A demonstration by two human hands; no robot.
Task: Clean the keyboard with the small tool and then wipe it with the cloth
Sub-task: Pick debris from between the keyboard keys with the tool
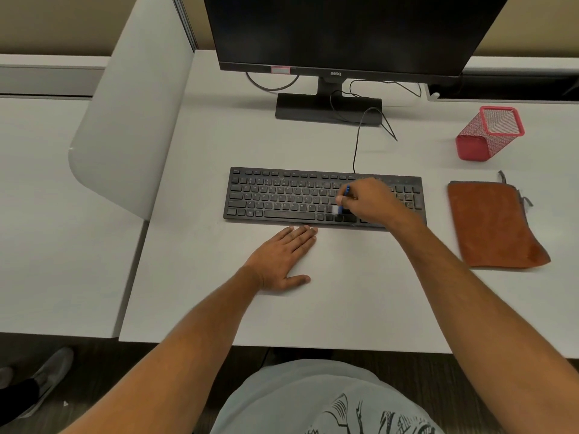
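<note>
The right hand (368, 200) pinched a small blue brush (342, 202) over the keyboard (282, 195); nearer the person than it, the left hand (282, 258) lay flat, fingers together.

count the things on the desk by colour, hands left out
black: 2, the monitor and the keyboard
red: 1, the mesh pen cup
brown: 1, the cloth
blue and white: 1, the small brush held in the right hand
total: 5

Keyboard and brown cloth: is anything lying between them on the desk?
No. In the head view only bare desk separates the keyboard from the cloth.
</note>
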